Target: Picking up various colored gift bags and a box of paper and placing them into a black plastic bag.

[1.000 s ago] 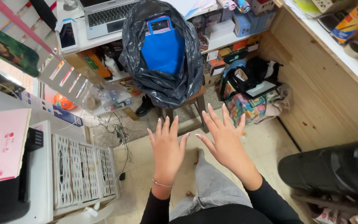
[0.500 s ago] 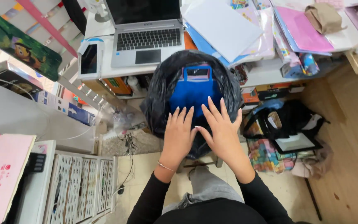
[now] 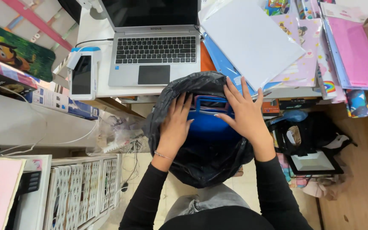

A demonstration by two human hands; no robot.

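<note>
Both hands, left hand (image 3: 174, 124) and right hand (image 3: 244, 111), rest open-fingered, gripping nothing, on the blue handled case (image 3: 211, 121) inside the black plastic bag (image 3: 201, 164) below the desk edge (image 3: 120, 91); grasping the handle follows.

Beyond the fingers, an open silver laptop (image 3: 154, 47) is sitting on the counter (image 3: 91, 30), with a white card terminal (image 3: 81, 74) lying to its left. White sheets (image 3: 252, 38) and pink folders (image 3: 354, 51) are spreading rightward. A white drawer unit (image 3: 81, 187) is standing lower left.
</note>
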